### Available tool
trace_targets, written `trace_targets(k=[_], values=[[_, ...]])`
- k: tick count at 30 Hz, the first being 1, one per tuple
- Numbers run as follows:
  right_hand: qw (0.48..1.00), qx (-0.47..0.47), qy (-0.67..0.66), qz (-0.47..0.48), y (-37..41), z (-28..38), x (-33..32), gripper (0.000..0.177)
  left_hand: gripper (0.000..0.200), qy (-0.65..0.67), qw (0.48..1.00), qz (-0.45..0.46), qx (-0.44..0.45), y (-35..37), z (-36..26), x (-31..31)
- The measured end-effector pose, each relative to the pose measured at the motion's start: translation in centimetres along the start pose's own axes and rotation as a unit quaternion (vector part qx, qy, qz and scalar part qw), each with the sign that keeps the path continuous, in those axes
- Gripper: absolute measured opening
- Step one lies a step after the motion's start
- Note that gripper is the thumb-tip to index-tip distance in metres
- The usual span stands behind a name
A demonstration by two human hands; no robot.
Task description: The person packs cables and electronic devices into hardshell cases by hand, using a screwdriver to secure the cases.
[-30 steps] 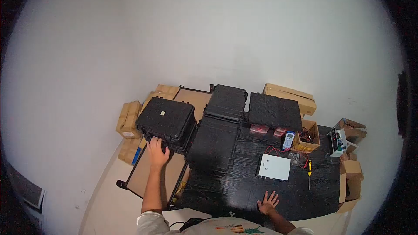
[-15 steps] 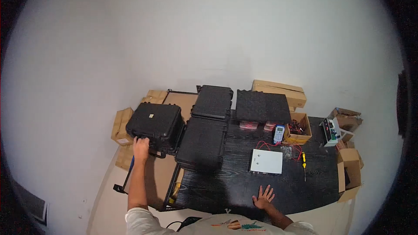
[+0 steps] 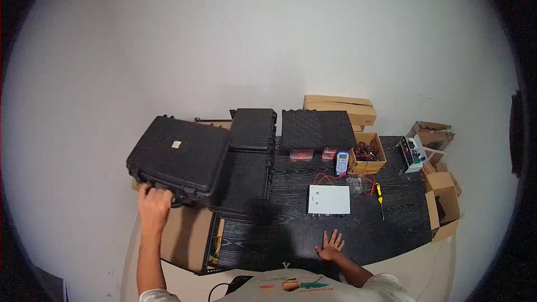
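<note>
Black hard case [image 3: 179, 159], centre-left, small pale lid label unreadable: left hand [image 3: 154, 206] grips its front handle; right hand [image 3: 330, 245] lies splayed flat on table [image 3: 386, 235].

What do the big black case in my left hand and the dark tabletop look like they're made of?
Large black hard-shell case: likely moulded hard plastic, matte, judging by its rigid ribbed shell. Dark tabletop: apparently wood or wood-look laminate, black with visible grain streaks.
</note>
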State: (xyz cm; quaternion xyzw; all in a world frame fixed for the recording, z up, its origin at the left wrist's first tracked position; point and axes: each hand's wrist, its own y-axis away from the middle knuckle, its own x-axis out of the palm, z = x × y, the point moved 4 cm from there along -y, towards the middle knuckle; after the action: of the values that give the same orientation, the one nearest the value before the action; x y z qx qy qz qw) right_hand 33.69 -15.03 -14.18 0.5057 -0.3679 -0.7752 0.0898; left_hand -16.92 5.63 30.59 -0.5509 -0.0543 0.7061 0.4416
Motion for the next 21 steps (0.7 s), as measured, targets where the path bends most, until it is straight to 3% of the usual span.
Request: trace_targets(k=[2,4,5,7,9,10,14,15,17,21], values=[[0.999,-0.025,-0.014,0.030,-1.1,0.4,-0.9,0.112,0.012,0.056,0.996,-0.059,0.031,-1.7,-3.3,-2.3],[0.988,-0.103,-0.098,0.069,-3.6,0.9,-2.6,0.108,0.013,0.089,0.993,-0.033,0.074,-2.1,-6.2,-2.4],[0.961,-0.129,-0.235,0.060,-2.8,1.4,-3.8,0.104,0.014,0.132,0.987,-0.021,0.086,-2.4,-7.8,-2.4],[0.843,-0.188,-0.499,0.072,4.4,6.8,-11.3,0.096,0.015,0.160,0.979,-0.027,0.126,-3.3,-11.5,-3.1],[0.733,-0.253,-0.629,0.057,10.9,10.4,-16.3,0.088,0.013,0.135,0.972,-0.028,0.192,-2.5,-15.0,-1.4],[0.668,-0.283,-0.686,0.048,12.5,10.9,-17.5,0.084,0.006,0.190,0.958,-0.024,0.212,-2.4,-16.4,-1.3],[0.589,-0.261,-0.762,0.063,13.8,9.2,-17.2,0.102,0.005,0.237,0.921,0.018,0.309,-1.0,-22.4,1.6],[0.584,-0.204,-0.786,0.016,15.7,9.8,-18.4,0.106,0.005,0.282,0.904,0.023,0.322,-1.2,-23.4,0.5],[0.564,-0.166,-0.809,0.022,15.0,7.8,-17.7,0.100,0.003,0.352,0.872,0.031,0.340,-1.0,-25.6,0.5],[0.584,-0.066,-0.809,-0.007,13.4,5.0,-15.9,0.092,0.007,0.441,0.820,0.074,0.357,1.6,-30.2,2.9]])
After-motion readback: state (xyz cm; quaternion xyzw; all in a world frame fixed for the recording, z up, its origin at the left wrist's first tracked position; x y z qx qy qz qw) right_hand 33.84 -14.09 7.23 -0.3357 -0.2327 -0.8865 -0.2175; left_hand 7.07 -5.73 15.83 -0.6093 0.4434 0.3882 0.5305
